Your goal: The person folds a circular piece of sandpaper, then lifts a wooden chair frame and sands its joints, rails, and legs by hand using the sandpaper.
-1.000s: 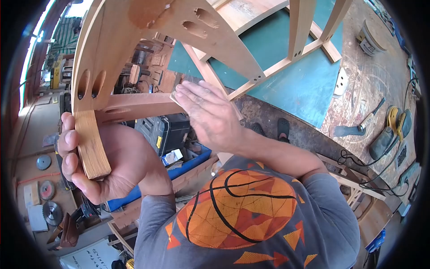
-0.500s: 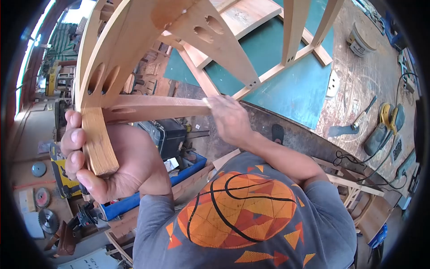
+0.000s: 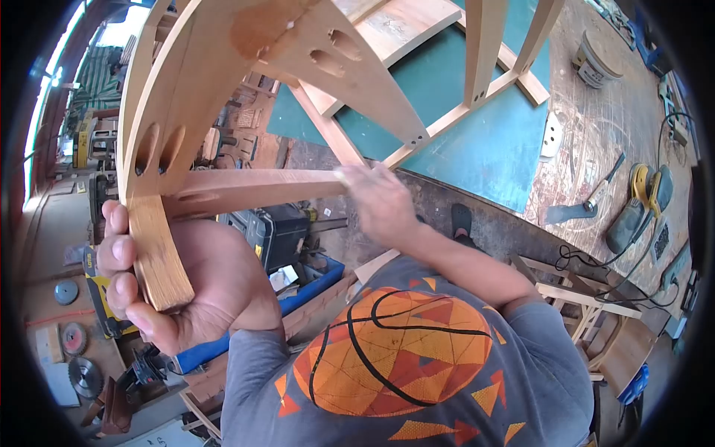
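Note:
A pale wooden furniture frame (image 3: 197, 89) with oval slots stands close in front of me. My left hand (image 3: 212, 276) is wrapped from below around the end of its curved wooden leg (image 3: 159, 261), fingers on the far side and the palm facing up. From that corner a wooden rail (image 3: 268, 185) runs to the right. Closed against the rail's far end is my right hand (image 3: 380, 205), slightly blurred; a small pale edge shows at its fingertips, but what it pinches there is not clear.
A teal board (image 3: 477, 171) lies on the workbench (image 3: 558, 186) under part of the frame. Beyond are a tub (image 3: 597, 63), a brush-like tool (image 3: 585, 207) and a corded yellow-and-grey tool (image 3: 637, 208). Below left are a black toolbox (image 3: 275, 235) and a blue tray (image 3: 313, 289).
The leg, the rail's left end and my left hand have shifted slightly down and left in view. My right hand stays at the rail's far end, a little lower and blurred.

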`<move>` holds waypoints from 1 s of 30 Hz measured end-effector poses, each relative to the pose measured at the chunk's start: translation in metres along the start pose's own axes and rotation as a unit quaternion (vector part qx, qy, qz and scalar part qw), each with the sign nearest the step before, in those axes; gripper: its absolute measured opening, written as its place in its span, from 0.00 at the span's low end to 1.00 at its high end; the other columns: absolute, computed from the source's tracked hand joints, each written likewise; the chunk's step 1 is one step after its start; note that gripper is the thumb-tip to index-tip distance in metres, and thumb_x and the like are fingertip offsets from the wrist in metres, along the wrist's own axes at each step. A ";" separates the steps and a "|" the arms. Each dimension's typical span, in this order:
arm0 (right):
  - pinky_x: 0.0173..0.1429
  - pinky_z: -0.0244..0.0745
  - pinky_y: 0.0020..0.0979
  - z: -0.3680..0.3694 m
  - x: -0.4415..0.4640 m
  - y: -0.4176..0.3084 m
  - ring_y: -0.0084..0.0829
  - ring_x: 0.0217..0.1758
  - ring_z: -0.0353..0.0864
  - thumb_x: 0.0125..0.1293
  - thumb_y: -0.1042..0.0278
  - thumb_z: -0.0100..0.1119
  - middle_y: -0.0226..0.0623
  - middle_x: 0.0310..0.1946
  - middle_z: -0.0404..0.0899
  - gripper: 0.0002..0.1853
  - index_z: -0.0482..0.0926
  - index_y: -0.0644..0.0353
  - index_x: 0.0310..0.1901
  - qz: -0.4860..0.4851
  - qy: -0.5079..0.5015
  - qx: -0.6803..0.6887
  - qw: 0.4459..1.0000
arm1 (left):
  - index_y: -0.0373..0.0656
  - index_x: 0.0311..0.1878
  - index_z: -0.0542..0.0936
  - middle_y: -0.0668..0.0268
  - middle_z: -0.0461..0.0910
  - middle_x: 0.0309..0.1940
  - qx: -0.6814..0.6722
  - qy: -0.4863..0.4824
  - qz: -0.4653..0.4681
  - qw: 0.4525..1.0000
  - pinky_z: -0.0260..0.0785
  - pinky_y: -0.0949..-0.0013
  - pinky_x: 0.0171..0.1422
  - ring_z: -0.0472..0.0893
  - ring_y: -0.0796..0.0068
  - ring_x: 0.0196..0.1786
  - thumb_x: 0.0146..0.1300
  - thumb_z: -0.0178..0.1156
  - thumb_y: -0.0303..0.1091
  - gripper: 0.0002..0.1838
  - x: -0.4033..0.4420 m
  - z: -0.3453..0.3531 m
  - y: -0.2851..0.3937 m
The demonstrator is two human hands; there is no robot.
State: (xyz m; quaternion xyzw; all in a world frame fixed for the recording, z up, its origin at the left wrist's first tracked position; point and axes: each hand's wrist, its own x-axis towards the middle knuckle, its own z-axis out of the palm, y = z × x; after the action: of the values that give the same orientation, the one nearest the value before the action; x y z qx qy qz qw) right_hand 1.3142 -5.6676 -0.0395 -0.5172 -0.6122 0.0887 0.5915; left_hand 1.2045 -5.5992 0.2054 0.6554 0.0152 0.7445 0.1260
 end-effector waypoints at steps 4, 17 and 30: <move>0.73 0.72 0.55 -0.009 0.026 -0.034 0.53 0.63 0.84 0.65 0.78 0.57 0.60 0.58 0.83 0.24 0.78 0.72 0.63 0.027 -0.009 0.013 1.000 | 0.41 0.43 0.84 0.56 0.84 0.40 0.007 0.001 0.002 1.000 0.71 0.43 0.69 0.85 0.49 0.53 0.68 0.49 0.45 0.20 0.002 -0.005 0.001; 0.70 0.77 0.52 -0.023 0.057 -0.056 0.50 0.62 0.85 0.62 0.77 0.61 0.53 0.58 0.85 0.23 0.80 0.69 0.61 -0.089 0.046 0.048 0.994 | 0.46 0.47 0.84 0.56 0.84 0.44 0.033 -0.038 0.004 0.999 0.63 0.43 0.78 0.83 0.51 0.59 0.70 0.46 0.42 0.18 -0.003 -0.006 0.002; 0.73 0.69 0.49 -0.029 -0.007 0.000 0.53 0.65 0.80 0.69 0.61 0.64 0.52 0.65 0.79 0.27 0.77 0.63 0.68 0.135 -0.172 0.033 0.975 | 0.50 0.51 0.77 0.59 0.81 0.49 0.065 -0.091 -0.001 0.994 0.57 0.44 0.81 0.78 0.54 0.60 0.72 0.44 0.45 0.16 -0.006 -0.009 0.001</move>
State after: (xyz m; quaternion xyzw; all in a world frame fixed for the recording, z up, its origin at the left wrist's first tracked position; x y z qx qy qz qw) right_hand 1.3365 -5.6874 -0.0351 -0.5525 -0.6259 0.2755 0.4766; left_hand 1.1966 -5.5997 0.1988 0.7271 0.0525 0.6792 0.0849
